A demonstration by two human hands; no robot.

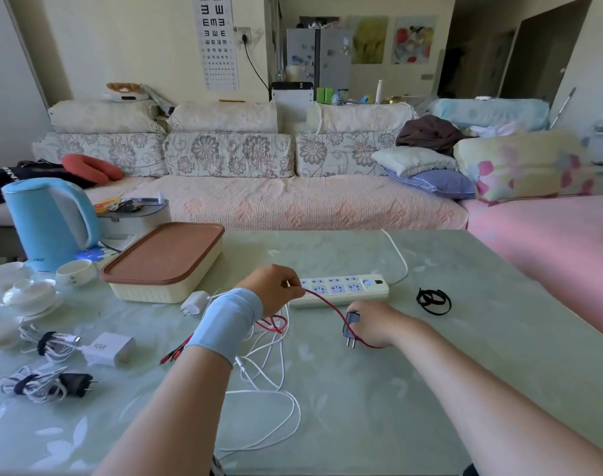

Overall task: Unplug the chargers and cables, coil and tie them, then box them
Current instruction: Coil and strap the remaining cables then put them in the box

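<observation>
Seemingly the coiling step: left hand (276, 286) pinches the red cable (328, 305), right hand (375, 325) grips its unplugged dark blue charger (350, 325) — next, probably wind loops, then fetch a black strap (433, 301).

The left hand (272, 286) pinches a red cable (331, 309) by the power strip (344, 290); the right hand (375, 322) holds its dark plug (350, 326) on the table (465, 338)

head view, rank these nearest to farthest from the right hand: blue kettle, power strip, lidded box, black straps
From the right hand, which grips the dark plug:
1. power strip, just beyond it
2. black straps, to its right
3. lidded box, across to the left
4. blue kettle, farthest, back left corner
</observation>
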